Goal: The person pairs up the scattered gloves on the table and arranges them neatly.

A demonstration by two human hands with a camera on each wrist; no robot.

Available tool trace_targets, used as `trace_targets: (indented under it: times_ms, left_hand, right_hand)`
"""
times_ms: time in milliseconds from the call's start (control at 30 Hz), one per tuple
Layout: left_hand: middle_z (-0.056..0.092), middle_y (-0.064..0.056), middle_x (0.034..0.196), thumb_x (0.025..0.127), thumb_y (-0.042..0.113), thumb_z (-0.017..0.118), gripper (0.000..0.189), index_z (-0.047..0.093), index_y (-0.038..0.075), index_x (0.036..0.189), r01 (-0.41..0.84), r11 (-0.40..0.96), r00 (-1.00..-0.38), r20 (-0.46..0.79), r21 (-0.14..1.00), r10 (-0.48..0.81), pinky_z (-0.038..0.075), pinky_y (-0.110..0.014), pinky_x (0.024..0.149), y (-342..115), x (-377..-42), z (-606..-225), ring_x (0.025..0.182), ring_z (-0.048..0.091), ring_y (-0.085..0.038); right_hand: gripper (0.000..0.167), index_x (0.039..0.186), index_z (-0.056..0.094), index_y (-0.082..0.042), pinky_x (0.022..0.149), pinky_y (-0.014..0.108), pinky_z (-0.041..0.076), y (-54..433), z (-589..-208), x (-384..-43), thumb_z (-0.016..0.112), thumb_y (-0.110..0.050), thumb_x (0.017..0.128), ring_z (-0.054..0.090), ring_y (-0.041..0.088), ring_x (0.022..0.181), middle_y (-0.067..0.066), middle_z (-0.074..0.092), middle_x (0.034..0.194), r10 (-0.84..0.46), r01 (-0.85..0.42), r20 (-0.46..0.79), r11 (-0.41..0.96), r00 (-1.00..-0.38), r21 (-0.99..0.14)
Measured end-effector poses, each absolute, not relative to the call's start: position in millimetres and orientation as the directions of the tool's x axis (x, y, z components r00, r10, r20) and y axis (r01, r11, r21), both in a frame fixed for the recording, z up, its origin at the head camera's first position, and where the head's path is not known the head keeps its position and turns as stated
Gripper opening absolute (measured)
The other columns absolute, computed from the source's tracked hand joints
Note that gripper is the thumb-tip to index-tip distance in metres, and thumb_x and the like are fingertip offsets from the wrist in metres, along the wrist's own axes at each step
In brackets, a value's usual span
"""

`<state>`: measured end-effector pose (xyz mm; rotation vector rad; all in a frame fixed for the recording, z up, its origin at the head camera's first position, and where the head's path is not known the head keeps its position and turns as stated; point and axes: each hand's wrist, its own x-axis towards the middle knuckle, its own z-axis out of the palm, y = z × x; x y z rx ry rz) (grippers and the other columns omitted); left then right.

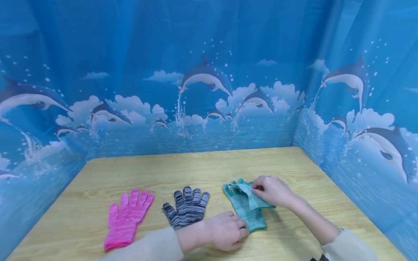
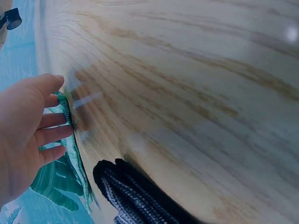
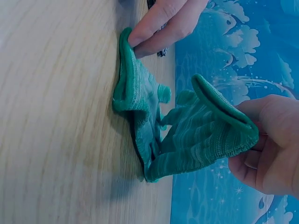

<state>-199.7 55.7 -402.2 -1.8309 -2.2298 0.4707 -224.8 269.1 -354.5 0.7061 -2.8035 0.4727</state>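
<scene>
Two green gloves lie fingers to fingers at the right of the head view. The lower green glove [image 1: 240, 206] rests flat along the wooden table. My right hand [image 1: 275, 192] pinches the upper green glove [image 3: 196, 135] near its cuff and holds that end raised, its fingers reaching down to the other glove. At the cuff of the lower glove [image 3: 135, 88], my left hand [image 1: 228, 232] touches the edge with fairly straight fingertips. The left wrist view shows these fingers [image 2: 53, 135] spread in front of the green fabric.
A black-and-grey striped glove [image 1: 187, 208] lies left of the green pair, partly hidden behind my left forearm. Further left is a pink glove [image 1: 125, 217], palm down or up and fingers away. Blue dolphin-print curtains [image 1: 202, 108] stand around the wooden table [image 1: 156, 170].
</scene>
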Motion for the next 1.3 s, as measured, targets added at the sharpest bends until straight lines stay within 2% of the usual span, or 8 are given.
trace_targets:
  times_ms: [233, 400, 533, 767, 933, 1067, 1300]
  left_hand:
    - [0.054, 0.010, 0.110, 0.091, 0.045, 0.050, 0.039, 0.054, 0.023, 0.123, 0.921, 0.188, -0.223, -0.066, -0.342, 0.972, 0.039, -0.022, 0.082, 54.1, -200.4, -404.2, 0.101, 0.050, -0.004]
    - [0.055, 0.008, 0.120, 0.091, 0.045, 0.050, 0.043, 0.053, 0.021, 0.127, 0.930, 0.189, -0.225, -0.082, -0.315, 0.971, 0.039, -0.023, 0.086, 51.9, -199.7, -403.6, 0.109, 0.050, -0.005]
    - [0.053, 0.007, 0.125, 0.091, 0.046, 0.050, 0.046, 0.052, 0.020, 0.129, 0.932, 0.192, -0.230, -0.094, -0.306, 0.969, 0.038, -0.023, 0.089, 49.7, -199.2, -402.8, 0.114, 0.048, -0.006]
    - [0.056, 0.011, 0.109, 0.091, 0.046, 0.050, 0.036, 0.058, 0.022, 0.116, 0.928, 0.198, -0.224, -0.046, -0.317, 0.974, 0.038, -0.020, 0.080, 47.0, -200.8, -399.2, 0.100, 0.050, -0.003]
    - [0.058, 0.011, 0.101, 0.091, 0.044, 0.050, 0.028, 0.061, 0.023, 0.105, 0.910, 0.208, -0.202, 0.056, -0.358, 0.978, 0.038, -0.020, 0.077, 48.9, -203.9, -397.5, 0.096, 0.051, -0.004]
    - [0.058, 0.011, 0.100, 0.090, 0.045, 0.051, 0.028, 0.062, 0.023, 0.103, 0.890, 0.219, -0.194, 0.103, -0.401, 0.976, 0.037, -0.021, 0.079, 51.8, -206.9, -399.3, 0.095, 0.051, -0.005]
    - [0.060, 0.009, 0.104, 0.089, 0.047, 0.052, 0.031, 0.062, 0.022, 0.105, 0.881, 0.235, -0.230, 0.061, -0.411, 0.971, 0.038, -0.023, 0.082, 58.0, -211.3, -401.9, 0.098, 0.052, -0.007]
  right_hand:
    - [0.006, 0.080, 0.069, -0.011, 0.055, 0.021, 0.041, 260.5, -363.0, -221.0, 0.070, -0.016, 0.080, 0.049, 0.001, 0.062, -0.010, 0.058, 0.072, -0.464, -0.525, 0.292, 0.832, -0.836, -0.182]
    - [0.003, 0.077, 0.069, -0.014, 0.053, 0.022, 0.040, 256.2, -373.0, -219.7, 0.070, -0.015, 0.080, 0.048, 0.000, 0.060, -0.012, 0.058, 0.069, -0.489, -0.534, 0.244, 0.826, -0.838, -0.180]
    - [0.008, 0.073, 0.068, -0.017, 0.053, 0.022, 0.039, 255.0, -378.6, -219.1, 0.069, -0.013, 0.080, 0.044, 0.000, 0.058, -0.015, 0.056, 0.066, -0.495, -0.533, 0.207, 0.821, -0.844, -0.208]
    - [0.007, 0.075, 0.069, -0.015, 0.054, 0.022, 0.040, 254.7, -386.7, -218.7, 0.068, -0.013, 0.081, 0.046, 0.000, 0.060, -0.015, 0.057, 0.067, -0.506, -0.525, 0.143, 0.801, -0.851, -0.289]
    - [0.006, 0.075, 0.068, -0.015, 0.053, 0.022, 0.039, 255.1, -393.2, -217.3, 0.068, -0.012, 0.080, 0.046, -0.001, 0.061, -0.016, 0.055, 0.067, -0.513, -0.525, 0.126, 0.789, -0.849, -0.319]
    - [0.004, 0.076, 0.068, -0.013, 0.056, 0.023, 0.043, 254.5, -397.8, -217.3, 0.068, -0.012, 0.080, 0.052, 0.002, 0.065, -0.013, 0.059, 0.070, -0.556, -0.575, 0.151, 0.767, -0.817, -0.287]
    - [0.005, 0.083, 0.069, -0.011, 0.063, 0.025, 0.046, 257.1, -402.0, -215.7, 0.070, -0.014, 0.078, 0.054, 0.005, 0.073, -0.009, 0.058, 0.078, -0.614, -0.630, 0.147, 0.741, -0.776, -0.232]
